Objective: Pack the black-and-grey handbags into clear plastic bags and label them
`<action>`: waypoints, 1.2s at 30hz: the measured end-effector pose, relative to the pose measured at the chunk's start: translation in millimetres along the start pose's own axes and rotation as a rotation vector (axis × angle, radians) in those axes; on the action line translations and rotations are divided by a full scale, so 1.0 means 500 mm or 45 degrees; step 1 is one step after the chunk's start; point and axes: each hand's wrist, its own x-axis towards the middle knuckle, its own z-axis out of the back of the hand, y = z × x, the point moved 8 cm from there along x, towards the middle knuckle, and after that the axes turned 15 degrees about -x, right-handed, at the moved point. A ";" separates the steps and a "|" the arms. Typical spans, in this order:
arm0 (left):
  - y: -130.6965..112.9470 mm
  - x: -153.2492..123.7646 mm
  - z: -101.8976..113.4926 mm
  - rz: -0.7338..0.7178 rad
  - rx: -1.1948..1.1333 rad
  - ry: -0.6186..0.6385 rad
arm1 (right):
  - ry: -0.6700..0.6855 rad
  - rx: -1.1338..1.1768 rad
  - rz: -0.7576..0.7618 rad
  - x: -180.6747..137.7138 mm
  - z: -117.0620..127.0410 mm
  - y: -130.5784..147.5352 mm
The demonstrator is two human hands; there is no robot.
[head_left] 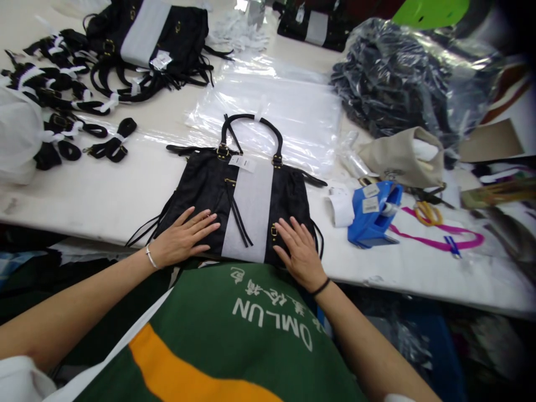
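**Readable text: basically just your apron**

Your green apron (201,318) says "OMLUN" in white capitals, upside down from here, with white Chinese characters (272,293) above that I can't read reliably. The white tag (243,162) on your black handbag (201,195) and the labels (370,205) on your blue tape dispenser (360,229) look too small to read.

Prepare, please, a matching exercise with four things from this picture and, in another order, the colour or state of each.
1. left hand
2. right hand
3. nearest handbag
4. strap right of the blue tool

A. black, with a pale strip down its front
B. on the handbag, dark band at its wrist
C. bright pink
D. on the handbag, bracelet at its wrist

Pairs: 1-D, 2-B, 3-A, 4-C
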 end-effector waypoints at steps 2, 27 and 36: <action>0.027 -0.007 -0.036 0.036 -0.021 0.032 | 0.101 -0.051 0.019 -0.014 -0.060 -0.017; -0.077 0.105 0.011 -0.159 -0.434 -0.111 | -0.528 0.796 -0.893 -0.200 0.002 -0.173; -0.293 0.499 -0.168 -0.856 -0.357 0.520 | -0.803 0.479 -0.658 -0.194 0.005 -0.097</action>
